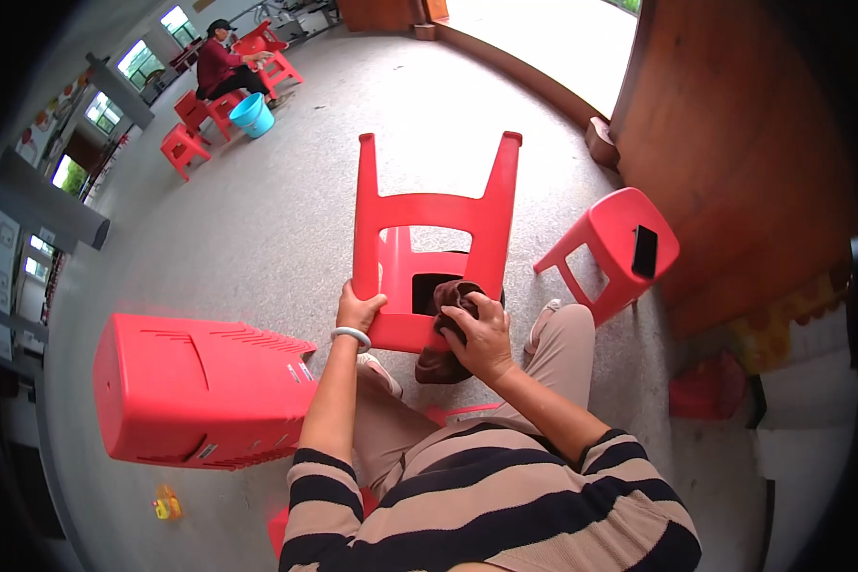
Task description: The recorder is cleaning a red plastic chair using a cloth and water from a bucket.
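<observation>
Before me a red plastic stool [429,209] is tipped over, its legs pointing away from my body. My left hand [360,312], with a pale bangle at the wrist, grips the stool's left side near the seat edge, thumb on the inside. Bunched in my right hand [482,336] is a dark brown cloth [449,361], pressed to the stool's right side near the seat. Part of the cloth hangs below the edge. Through the stool's opening shows a black thing [432,287], mostly hidden, so I cannot tell what it is.
At my left lies or leans a stack of nested red stools [207,390]. A yellow bottle [166,504] is on the floor behind it. A black phone [645,252] rests on a red stool [604,243] at right. Farther off, a person [222,64] sits among red stools beside a blue bucket [252,116].
</observation>
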`<act>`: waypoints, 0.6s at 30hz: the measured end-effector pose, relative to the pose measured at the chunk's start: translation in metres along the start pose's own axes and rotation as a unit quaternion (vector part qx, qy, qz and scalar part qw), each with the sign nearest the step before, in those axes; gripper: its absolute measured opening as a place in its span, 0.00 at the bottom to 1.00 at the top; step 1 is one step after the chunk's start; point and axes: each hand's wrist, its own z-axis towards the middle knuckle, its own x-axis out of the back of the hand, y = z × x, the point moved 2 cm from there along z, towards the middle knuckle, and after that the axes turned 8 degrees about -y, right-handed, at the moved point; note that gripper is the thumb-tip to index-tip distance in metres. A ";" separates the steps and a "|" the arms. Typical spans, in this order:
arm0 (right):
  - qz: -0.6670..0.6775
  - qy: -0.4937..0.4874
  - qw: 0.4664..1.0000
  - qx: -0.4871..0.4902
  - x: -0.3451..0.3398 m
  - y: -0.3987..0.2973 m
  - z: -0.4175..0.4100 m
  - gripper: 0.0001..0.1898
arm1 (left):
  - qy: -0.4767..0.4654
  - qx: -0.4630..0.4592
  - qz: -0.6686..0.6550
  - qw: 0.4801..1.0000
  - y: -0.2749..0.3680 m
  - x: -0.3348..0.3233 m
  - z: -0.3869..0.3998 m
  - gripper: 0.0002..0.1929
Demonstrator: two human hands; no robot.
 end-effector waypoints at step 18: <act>-0.138 0.064 0.972 -0.177 0.029 0.180 0.258 0.19 | -0.046 0.011 -0.049 0.998 0.007 -0.007 0.000 0.34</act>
